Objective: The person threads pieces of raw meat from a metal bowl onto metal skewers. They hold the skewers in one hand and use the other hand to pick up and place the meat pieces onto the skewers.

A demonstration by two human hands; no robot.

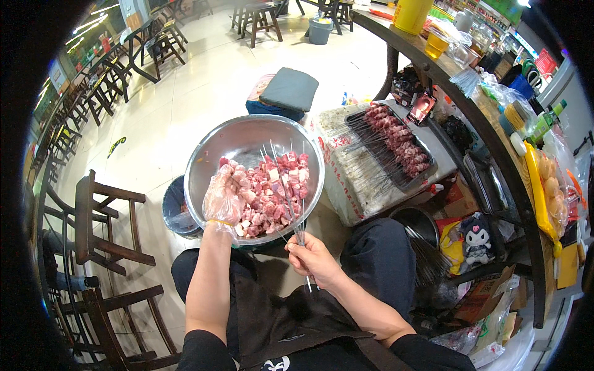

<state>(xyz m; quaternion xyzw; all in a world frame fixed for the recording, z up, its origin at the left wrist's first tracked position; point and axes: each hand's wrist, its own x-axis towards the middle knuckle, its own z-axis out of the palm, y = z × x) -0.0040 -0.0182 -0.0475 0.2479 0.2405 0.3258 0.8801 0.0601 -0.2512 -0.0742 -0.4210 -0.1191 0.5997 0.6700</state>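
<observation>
A wide steel bowl (254, 121) stands before my knees, partly filled with cubes of raw meat (271, 197). My left hand (227, 190), in a clear plastic glove with a yellow band at the wrist, is inside the bowl at its left side. Meat shows at its fingertips, and the fingers are partly hidden by the wrinkled plastic. Bare, my right hand (312, 259) grips a bunch of thin metal skewers (297, 225) just past the bowl's near rim. Their far ends reach over the meat. One skewer slants away from the bunch toward my left hand.
To the right, a black tray (357, 123) of threaded meat skewers (397, 141) rests on a white foam box (343, 195). A lit phone (421, 109) leans behind it. A curved wooden table (492, 106) runs along the right. Left are a dark bin (174, 208) and wooden stools (111, 222).
</observation>
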